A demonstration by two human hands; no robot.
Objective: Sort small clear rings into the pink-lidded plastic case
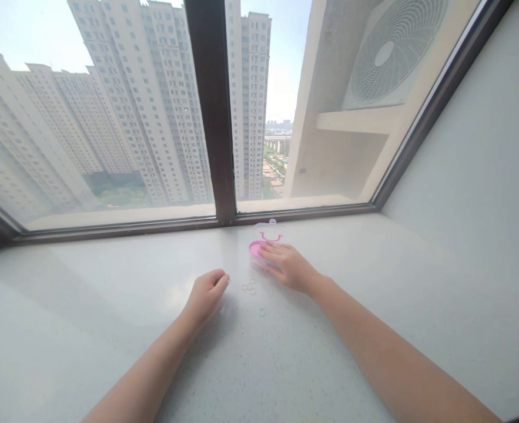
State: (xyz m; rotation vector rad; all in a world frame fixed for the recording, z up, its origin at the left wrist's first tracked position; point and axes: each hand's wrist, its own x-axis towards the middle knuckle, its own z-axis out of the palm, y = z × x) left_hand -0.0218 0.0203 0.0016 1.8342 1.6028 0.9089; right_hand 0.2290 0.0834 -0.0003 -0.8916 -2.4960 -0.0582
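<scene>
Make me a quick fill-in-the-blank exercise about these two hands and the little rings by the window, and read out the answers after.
1. At its fingertips, the left hand holds a small ____.
2. The right hand is at the clear container, whose oval rim is coloured ____.
3. The number of pale rings clustered on the white surface is ____.
4. The separate ring lying nearest the camera looks pale ____.

Missing words: ring; pink; three; green.

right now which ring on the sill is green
The lone ring, nearest the camera; the other three rings lie clustered farther off and look pale, without its green tint.
</scene>
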